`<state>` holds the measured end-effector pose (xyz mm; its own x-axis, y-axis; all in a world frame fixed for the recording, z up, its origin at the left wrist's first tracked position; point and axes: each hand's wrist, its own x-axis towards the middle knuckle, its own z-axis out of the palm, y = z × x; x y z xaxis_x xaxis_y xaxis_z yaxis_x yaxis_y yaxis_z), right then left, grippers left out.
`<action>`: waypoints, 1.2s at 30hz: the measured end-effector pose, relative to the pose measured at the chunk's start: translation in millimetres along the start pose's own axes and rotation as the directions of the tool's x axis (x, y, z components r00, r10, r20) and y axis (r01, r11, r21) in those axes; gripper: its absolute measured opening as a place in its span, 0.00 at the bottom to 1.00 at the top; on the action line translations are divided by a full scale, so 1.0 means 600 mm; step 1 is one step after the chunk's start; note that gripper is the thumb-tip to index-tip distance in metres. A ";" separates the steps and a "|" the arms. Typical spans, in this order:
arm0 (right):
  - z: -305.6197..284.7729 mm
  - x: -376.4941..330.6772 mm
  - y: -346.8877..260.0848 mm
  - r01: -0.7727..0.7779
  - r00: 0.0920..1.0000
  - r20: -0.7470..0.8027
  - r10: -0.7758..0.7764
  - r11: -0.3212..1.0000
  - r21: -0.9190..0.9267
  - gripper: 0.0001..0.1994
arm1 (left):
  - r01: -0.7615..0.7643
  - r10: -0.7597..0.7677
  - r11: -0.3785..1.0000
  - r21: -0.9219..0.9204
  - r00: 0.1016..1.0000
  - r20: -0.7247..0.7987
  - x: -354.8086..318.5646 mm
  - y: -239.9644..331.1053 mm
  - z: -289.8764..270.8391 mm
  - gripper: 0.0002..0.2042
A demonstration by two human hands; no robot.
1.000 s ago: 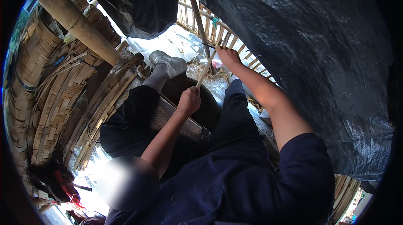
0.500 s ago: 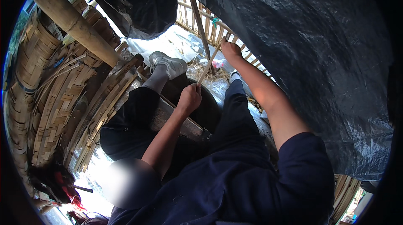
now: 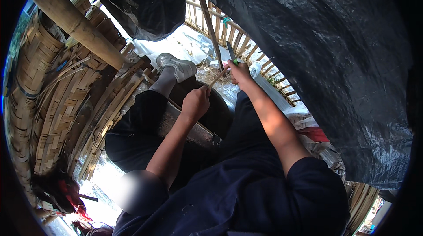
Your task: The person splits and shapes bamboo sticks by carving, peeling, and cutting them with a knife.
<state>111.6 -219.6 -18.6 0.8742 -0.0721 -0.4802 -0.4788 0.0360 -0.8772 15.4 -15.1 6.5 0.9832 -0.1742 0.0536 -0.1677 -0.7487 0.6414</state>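
My left hand is closed around the near end of a thin, pale bamboo strip. The strip slants away from it to my right hand, a short distance farther off and to the right. That right hand is closed on a knife with a narrow dark blade and a bit of green at the handle; the blade points away from me. The strip's far end meets the right hand's fingers, and whether they also grip it I cannot tell. Both hands are above a dark round container between my legs.
Woven bamboo baskets and split bamboo pieces stand at the left, under a thick bamboo pole. Black plastic sheeting hangs at the right and overhead. A slatted bamboo fence and a slanting wooden stick are ahead.
My right hand has drawn back toward the left hand, and the knife blade now shows. The left hand has barely moved. More fence shows beside the black sheeting, at the right.
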 end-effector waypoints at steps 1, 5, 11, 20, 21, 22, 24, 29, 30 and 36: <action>0.001 0.003 0.013 0.042 0.999 0.000 -0.042 0.996 0.083 0.18 | -0.039 0.040 0.998 0.040 0.999 -0.012 -0.002 0.009 -0.009 0.09; -0.022 0.027 0.048 -0.087 0.988 -0.100 0.117 0.962 0.257 0.13 | -0.176 0.187 0.980 0.097 0.975 -0.120 -0.018 0.059 -0.099 0.08; -0.064 0.112 0.174 -0.285 0.950 0.024 0.311 0.835 0.471 0.09 | 0.037 -0.018 0.974 -0.224 0.996 0.087 -0.054 0.071 -0.259 0.14; -0.023 0.117 0.286 -0.374 0.888 0.134 0.441 0.518 0.769 0.08 | -0.280 0.177 0.622 -0.731 0.960 -0.217 -0.017 0.049 -0.119 0.11; 0.062 0.065 0.249 -0.500 0.839 0.241 0.489 0.514 0.697 0.09 | -0.204 -0.165 0.337 -0.919 0.949 -0.270 -0.051 0.025 -0.126 0.05; 0.059 0.058 0.244 -0.493 0.841 0.234 0.489 0.512 0.703 0.09 | -0.200 -0.159 0.332 -0.922 0.951 -0.264 -0.044 0.038 -0.113 0.05; 0.060 0.045 0.235 -0.548 0.813 0.287 0.507 0.496 0.674 0.10 | -0.412 -0.269 0.232 -0.881 0.843 -0.465 -0.026 0.059 -0.093 0.03; 0.066 0.030 0.249 -0.663 0.748 0.403 0.527 0.601 0.446 0.14 | -0.403 0.024 0.176 -0.898 0.914 -0.405 0.004 0.050 -0.072 0.22; 0.057 0.033 0.250 -0.661 0.750 0.402 0.525 0.598 0.453 0.14 | -0.399 0.030 0.175 -0.900 0.916 -0.400 0.009 0.052 -0.067 0.22; -0.008 0.044 0.237 -0.690 0.720 0.254 0.645 0.703 0.170 0.17 | -0.415 0.025 0.129 -0.900 0.909 -0.416 0.011 0.026 -0.061 0.26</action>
<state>66.0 -221.5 -156.0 0.3414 0.2246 -0.9127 -0.9263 0.2449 -0.2862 22.2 -4.4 44.7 0.9194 0.0886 0.3832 -0.3656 0.5518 0.7496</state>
